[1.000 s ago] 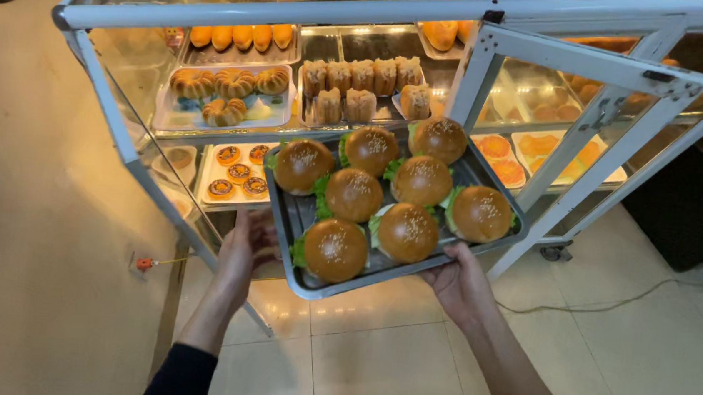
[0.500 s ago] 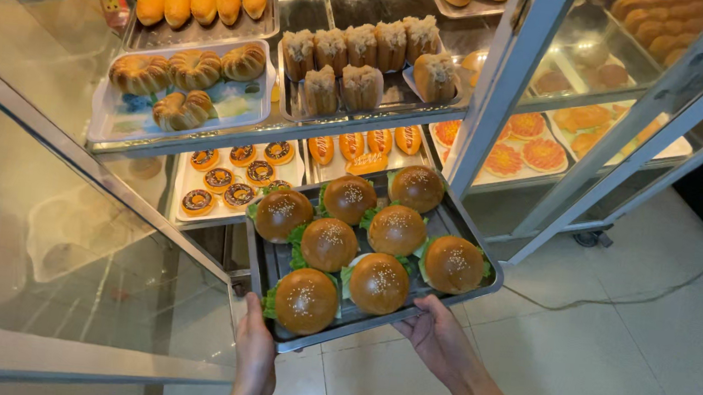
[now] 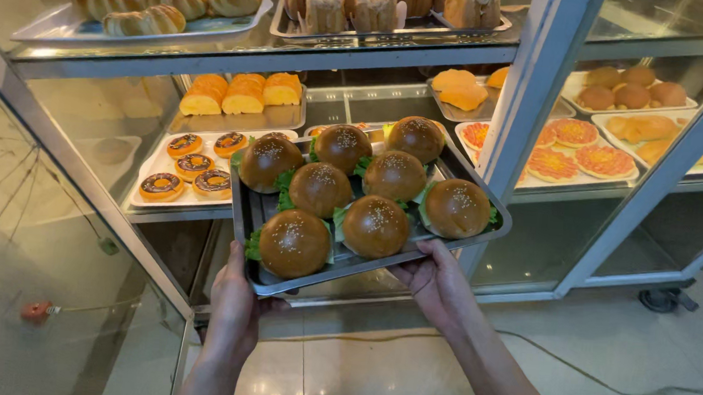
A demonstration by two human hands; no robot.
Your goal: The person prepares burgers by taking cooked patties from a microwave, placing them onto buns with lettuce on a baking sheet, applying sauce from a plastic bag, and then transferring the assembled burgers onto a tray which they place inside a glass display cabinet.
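Both my hands carry a metal tray (image 3: 251, 215) loaded with several brown sesame burgers (image 3: 376, 224) with green lettuce. My left hand (image 3: 236, 310) grips the tray's near left corner from below. My right hand (image 3: 437, 281) supports the near right edge from underneath. The tray is level with the lower shelf of a glass display cabinet, its far end at the shelf opening, next to a white tray of doughnuts (image 3: 193, 173).
The cabinet's metal upright (image 3: 536, 78) stands just right of the tray. The open glass door (image 3: 40, 223) is at the left. Upper shelf holds rolls (image 3: 166, 7) and cakes (image 3: 358, 2). Pizzas (image 3: 576, 152) and buns (image 3: 632, 87) lie at the right. A cable (image 3: 588, 379) crosses the tiled floor.
The tray has moved lower and closer to the cabinet, from the upper shelves down to the lower shelf level. My view has dropped and come nearer.
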